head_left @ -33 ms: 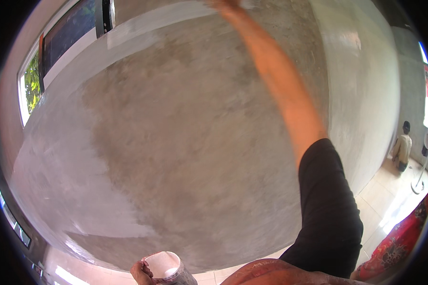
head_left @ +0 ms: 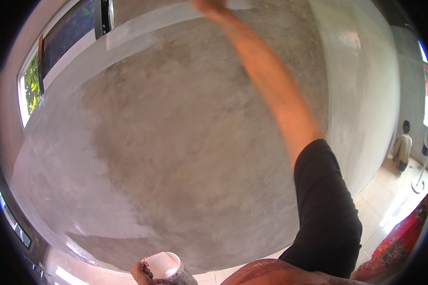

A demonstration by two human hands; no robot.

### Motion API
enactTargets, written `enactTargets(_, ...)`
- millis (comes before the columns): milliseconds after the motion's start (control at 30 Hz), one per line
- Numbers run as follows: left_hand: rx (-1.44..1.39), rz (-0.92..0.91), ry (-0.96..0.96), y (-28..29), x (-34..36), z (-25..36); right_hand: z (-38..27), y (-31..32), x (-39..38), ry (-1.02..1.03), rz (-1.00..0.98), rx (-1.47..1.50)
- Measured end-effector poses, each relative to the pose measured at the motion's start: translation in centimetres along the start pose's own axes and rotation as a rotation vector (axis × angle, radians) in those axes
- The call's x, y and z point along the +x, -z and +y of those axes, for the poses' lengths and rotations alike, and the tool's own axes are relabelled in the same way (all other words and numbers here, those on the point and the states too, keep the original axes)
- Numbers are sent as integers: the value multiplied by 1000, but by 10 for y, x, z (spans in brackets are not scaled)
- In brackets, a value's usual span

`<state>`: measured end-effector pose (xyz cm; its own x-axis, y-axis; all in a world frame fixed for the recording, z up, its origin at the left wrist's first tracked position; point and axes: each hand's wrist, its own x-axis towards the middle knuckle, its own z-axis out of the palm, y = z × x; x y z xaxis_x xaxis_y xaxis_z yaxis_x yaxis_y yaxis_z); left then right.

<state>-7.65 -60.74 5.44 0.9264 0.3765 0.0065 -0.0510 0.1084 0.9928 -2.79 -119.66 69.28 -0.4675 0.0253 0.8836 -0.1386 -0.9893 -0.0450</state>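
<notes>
My left hand [head_left: 141,273] is closed on the side of a small white-lined bucket [head_left: 179,276] at the lower edge. White paint, or something like it, shows inside. My right arm stretches up across the wall [head_left: 199,142] to the top edge of the view. There my right hand [head_left: 209,5] is blurred and partly cut off, beside a pale, wet-looking band [head_left: 176,16] on the wall. Its fingers and anything in them are hidden. Pale coating covers the wall's left part; the middle is bare grey-brown.
A window [head_left: 69,33] with dark panes lies at upper left. On the right, a person [head_left: 403,147] sits low by the far wall on the tiled floor [head_left: 380,190], near a pale curved hose [head_left: 417,186]. Red patterned cloth [head_left: 394,247] hangs at lower right.
My right hand and forearm have swept left along the top of the wall, uncovering more of the pale band's streaky right end. My left hand and the bucket have stayed in place.
</notes>
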Motion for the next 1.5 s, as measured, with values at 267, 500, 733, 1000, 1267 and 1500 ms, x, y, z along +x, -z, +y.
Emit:
enactTargets(267, 46, 31, -20, -3, -9, 5, -132, 6, 3, -109, 92, 440)
enactTargets(500, 23, -20, -13, -19, -19, 20, 46, 34, 5, -303, 64, 424)
enactTargets(733, -166, -103, -97, -20, -40, 18, 188, 53, 43, -324, 218, -89)
enactTargets(1000, -189, -92, -45, -18, -52, 7, 72, -8, 6, -55, 87, -210)
enactTargets(1267, -161, -65, 93, 9, -45, 8, -197, -88, -27, 336, 635, -15)
enactTargets(1500, 9, -61, 185, 56, 6, -33, -381, -96, -59, 311, 191, 262)
